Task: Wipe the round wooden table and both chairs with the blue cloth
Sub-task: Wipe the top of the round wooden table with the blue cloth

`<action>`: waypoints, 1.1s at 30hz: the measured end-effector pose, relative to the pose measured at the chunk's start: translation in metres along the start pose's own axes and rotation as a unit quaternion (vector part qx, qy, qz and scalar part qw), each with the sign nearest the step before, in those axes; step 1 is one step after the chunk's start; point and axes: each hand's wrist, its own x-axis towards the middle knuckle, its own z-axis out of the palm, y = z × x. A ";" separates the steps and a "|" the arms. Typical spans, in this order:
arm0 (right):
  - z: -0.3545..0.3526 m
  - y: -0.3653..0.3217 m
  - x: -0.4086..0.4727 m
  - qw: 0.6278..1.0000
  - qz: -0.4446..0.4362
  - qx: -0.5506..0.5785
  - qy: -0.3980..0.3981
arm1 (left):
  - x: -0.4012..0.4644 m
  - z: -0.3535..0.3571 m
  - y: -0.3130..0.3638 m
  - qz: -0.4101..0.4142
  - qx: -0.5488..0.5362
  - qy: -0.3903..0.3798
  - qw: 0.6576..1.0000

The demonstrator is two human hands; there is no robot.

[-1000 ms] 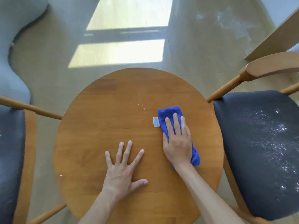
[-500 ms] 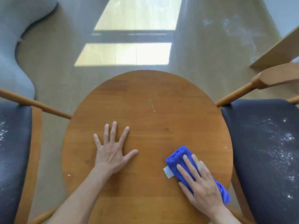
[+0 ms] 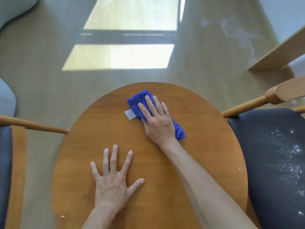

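Observation:
The round wooden table [image 3: 206,146] fills the middle of the view. My right hand [image 3: 156,119] lies flat on the folded blue cloth [image 3: 137,100] and presses it on the far part of the tabletop; a white tag sticks out at the cloth's left. My left hand [image 3: 113,179] rests flat with spread fingers on the near middle of the table and holds nothing. The right chair [image 3: 272,154] has a dark seat speckled with white dust. Only a strip of the left chair [image 3: 6,162], also dark-seated, shows at the left edge.
White specks sit near the table's right rim and near its front left rim. A light wooden board [image 3: 280,52] slants in at the upper right. A grey upholstered shape [image 3: 6,96] stands at the far left. Sunlit patches and white dust mark the floor.
My right hand has slid the blue cloth from the near right of the table up to the far middle. My left hand stays flat on the table.

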 end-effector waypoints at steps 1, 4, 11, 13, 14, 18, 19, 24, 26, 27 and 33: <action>-0.001 0.008 0.000 1.000 0.007 -0.002 0.001 | 0.000 0.000 0.000 0.002 0.000 0.002 1.000; -0.012 0.042 -0.006 0.998 0.057 -0.014 0.001 | -0.001 0.000 0.000 0.006 -0.008 0.007 1.000; -0.058 0.137 -0.082 0.981 0.185 -0.050 -0.006 | -0.003 0.002 0.000 0.008 -0.006 0.027 1.000; -0.072 0.149 -0.114 0.971 0.229 -0.067 -0.002 | -0.004 0.001 0.001 0.004 0.001 0.032 0.999; -0.079 0.151 -0.130 0.963 0.261 -0.072 0.000 | -0.004 0.001 0.001 0.000 0.005 0.032 0.999; -0.101 0.130 -0.197 0.901 0.430 -0.061 0.000 | -0.006 0.001 0.002 -0.025 0.022 0.026 0.999; -0.104 0.119 -0.214 0.881 0.470 -0.056 0.002 | -0.006 0.001 0.003 -0.029 0.024 0.025 0.999; -0.106 0.075 -0.253 0.814 0.579 -0.045 0.024 | -0.007 0.000 0.002 -0.037 0.024 0.016 0.999; -0.103 0.072 -0.245 0.811 0.583 -0.048 0.026 | -0.007 0.001 0.001 -0.039 0.017 0.017 0.999; -0.101 0.072 -0.240 0.813 0.580 -0.053 0.025 | -0.007 0.001 0.002 -0.038 0.012 0.017 0.999; -0.073 0.068 -0.173 0.839 0.540 -0.052 0.031 | -0.005 0.006 -0.001 -0.037 0.004 0.019 0.999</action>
